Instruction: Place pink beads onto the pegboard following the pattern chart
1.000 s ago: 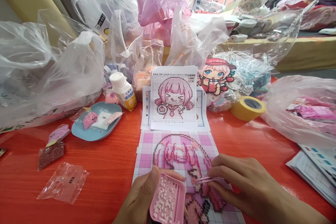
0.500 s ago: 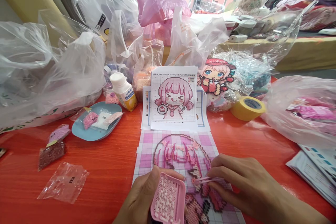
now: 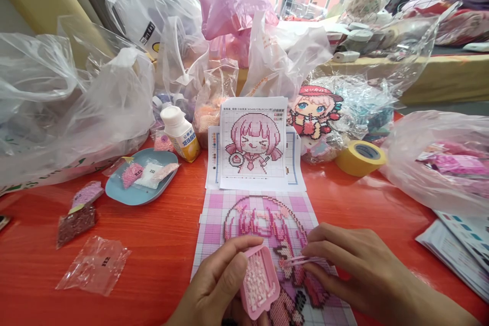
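In my left hand (image 3: 219,280) is a small pink bead tray (image 3: 260,280), held tilted over the lower part of the pegboard (image 3: 214,229). Pale beads lie in the tray's rows. My right hand (image 3: 344,260) pinches pink tweezers (image 3: 300,261), whose tips point left at the bead picture on the board. Whether the tips grip a bead is too small to tell. Pink, brown and peach beads form a half-filled character with a dark outline (image 3: 263,197). Behind the board, a printed pattern sheet (image 3: 253,142) stands propped up, showing the pink-haired figure.
At left are a blue plate (image 3: 130,197) with bead bags, a brown bead bag (image 3: 76,226) and a clear bag (image 3: 95,265). A white bottle (image 3: 179,132) stands behind. Yellow tape (image 3: 361,158), a finished bead figure (image 3: 315,112) and papers (image 3: 454,254) are at right.
My left hand has shifted the tray to the right and turned it, with its fingers now higher along the tray's far side. My right hand and the tweezers stay nearly in place.
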Demonstrator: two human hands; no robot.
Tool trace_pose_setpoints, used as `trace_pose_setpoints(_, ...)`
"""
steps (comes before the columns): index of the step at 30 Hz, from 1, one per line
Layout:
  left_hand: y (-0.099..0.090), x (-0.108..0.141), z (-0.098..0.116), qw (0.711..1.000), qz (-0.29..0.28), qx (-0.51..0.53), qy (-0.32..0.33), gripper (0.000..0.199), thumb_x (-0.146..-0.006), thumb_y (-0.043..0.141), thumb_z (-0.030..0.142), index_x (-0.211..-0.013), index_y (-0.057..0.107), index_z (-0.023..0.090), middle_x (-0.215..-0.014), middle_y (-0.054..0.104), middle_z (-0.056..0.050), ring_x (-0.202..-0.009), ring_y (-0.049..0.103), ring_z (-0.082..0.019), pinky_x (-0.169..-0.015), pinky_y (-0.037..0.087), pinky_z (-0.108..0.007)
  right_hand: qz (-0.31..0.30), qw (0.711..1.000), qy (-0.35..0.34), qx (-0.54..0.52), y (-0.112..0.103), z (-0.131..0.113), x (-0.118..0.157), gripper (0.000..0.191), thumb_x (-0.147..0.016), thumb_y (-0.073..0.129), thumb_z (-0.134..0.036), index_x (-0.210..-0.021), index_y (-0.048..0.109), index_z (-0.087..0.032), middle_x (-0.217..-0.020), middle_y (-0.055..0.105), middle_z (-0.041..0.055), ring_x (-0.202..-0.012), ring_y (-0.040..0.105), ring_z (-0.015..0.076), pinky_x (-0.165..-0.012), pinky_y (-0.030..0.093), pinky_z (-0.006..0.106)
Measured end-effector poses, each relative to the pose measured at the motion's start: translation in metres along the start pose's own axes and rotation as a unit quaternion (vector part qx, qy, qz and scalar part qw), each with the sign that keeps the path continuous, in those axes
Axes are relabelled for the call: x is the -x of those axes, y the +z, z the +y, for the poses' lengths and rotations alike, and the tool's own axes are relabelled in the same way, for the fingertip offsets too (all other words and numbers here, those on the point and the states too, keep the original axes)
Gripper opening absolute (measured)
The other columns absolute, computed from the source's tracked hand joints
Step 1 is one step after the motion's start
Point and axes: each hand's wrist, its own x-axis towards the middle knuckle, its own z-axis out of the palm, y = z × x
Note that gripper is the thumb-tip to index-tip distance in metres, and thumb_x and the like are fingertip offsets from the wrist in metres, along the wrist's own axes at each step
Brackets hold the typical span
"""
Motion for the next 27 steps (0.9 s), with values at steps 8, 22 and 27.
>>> trace_pose_setpoints(8,-0.002,0.0,-0.001,0.998,-0.022,-0.05,-0.013,0.078,-0.076,0.059,0.072,-0.132,0.047,0.019,-0.065,0.071,-0.005,-0.053,0.062,-0.011,-0.051,0.04,-0.017,0.009,1.0,0.005,-0.005,-0.002,-0.002,0.0,0.006,-0.097,0.052,-0.024,-0.098,0.057,-0.022,-0.082,0.064,0.0012,-0.063,0.061,0.0103,-0.053,0.042,0.024)
trace_pose_setpoints(22,0.002,0.001,-0.006,1.0,-0.012,-0.025,0.012,0.062,-0.077,0.065,0.065,-0.124,0.055,0.026,-0.107,0.068,-0.007,-0.056,0.061,-0.007,-0.05,0.038,-0.017,0.038,0.999,-0.004,-0.014,-0.008,-0.013,-0.01,0.019,-0.101,0.044,-0.031,-0.095,0.061,-0.023,-0.081,0.068,0.001,-0.064,0.065,0.0104,-0.053,0.047,0.021)
trace_pose_setpoints(27,0.002,0.001,-0.006,0.999,-0.014,-0.026,0.019,0.06,-0.078,0.065,0.064,-0.124,0.056,0.026,-0.103,0.068,-0.006,-0.056,0.06,-0.008,-0.049,0.038,-0.018,0.04,0.999,-0.005,-0.017,-0.006,-0.013,-0.008,0.02,-0.1,0.045,-0.029,-0.095,0.062,-0.022,-0.081,0.068,0.002,-0.063,0.064,0.0104,-0.053,0.047,0.021)
